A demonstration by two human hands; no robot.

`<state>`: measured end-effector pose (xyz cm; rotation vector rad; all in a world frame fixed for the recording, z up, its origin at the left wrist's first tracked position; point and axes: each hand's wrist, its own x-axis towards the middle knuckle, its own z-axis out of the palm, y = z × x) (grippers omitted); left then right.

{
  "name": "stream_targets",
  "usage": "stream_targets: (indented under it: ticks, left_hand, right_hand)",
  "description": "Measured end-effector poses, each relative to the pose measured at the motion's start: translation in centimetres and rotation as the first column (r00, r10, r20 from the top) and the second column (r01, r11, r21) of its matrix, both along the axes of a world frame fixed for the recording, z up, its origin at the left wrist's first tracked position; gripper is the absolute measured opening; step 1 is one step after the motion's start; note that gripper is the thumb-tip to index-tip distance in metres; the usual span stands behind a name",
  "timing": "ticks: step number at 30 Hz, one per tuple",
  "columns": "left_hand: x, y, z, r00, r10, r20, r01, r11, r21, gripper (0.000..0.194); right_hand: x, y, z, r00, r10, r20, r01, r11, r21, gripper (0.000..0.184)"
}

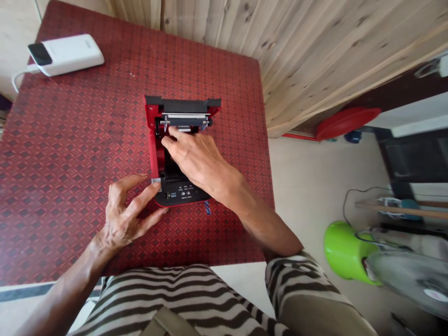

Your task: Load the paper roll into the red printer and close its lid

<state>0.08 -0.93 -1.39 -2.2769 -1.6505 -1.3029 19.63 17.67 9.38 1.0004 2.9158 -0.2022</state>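
A small red and black label printer [154,156] lies on the table with its lid raised at the far side, showing a roller [185,122] across the opening. My right hand [196,156] reaches over the open compartment, fingers curled down into it near the roller. Its fingertips are partly hidden, and what they grip cannot be made out. At the printer's near left corner is my left hand [128,205], fingers spread. Its index fingertip rests on the corner and its thumb lies by the front edge. A short dark strap [207,207] sticks out at the front.
A white power bank [72,53] with a cable lies at the far left of the red patterned table [87,140]. Wooden panelling [224,25] stands behind the table. On the floor to the right are a green bucket [345,247] and a fan [416,275].
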Motion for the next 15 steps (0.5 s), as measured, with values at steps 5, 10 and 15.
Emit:
stream_targets:
  ticks: [5,10,15]
  left_hand:
    - [0.1,0.0,0.0,1.0,-0.008,0.002,0.008,1.0,0.009,0.078]
    - [0.1,0.1,-0.1,1.0,-0.023,0.009,0.023,1.0,0.013,0.086]
    - [-0.1,0.2,-0.1,0.999,-0.03,-0.013,0.03,1.0,0.002,0.086]
  right_hand:
    - [-0.3,-0.8,2.0,0.995,0.024,0.101,-0.02,0.999,-0.036,0.054]
    - [-0.9,-0.1,3.0,0.976,0.019,0.219,0.008,0.992,-0.125,0.059]
    - [-0.2,-0.6,3.7,0.989,-0.033,0.146,0.056,0.986,-0.157,0.049]
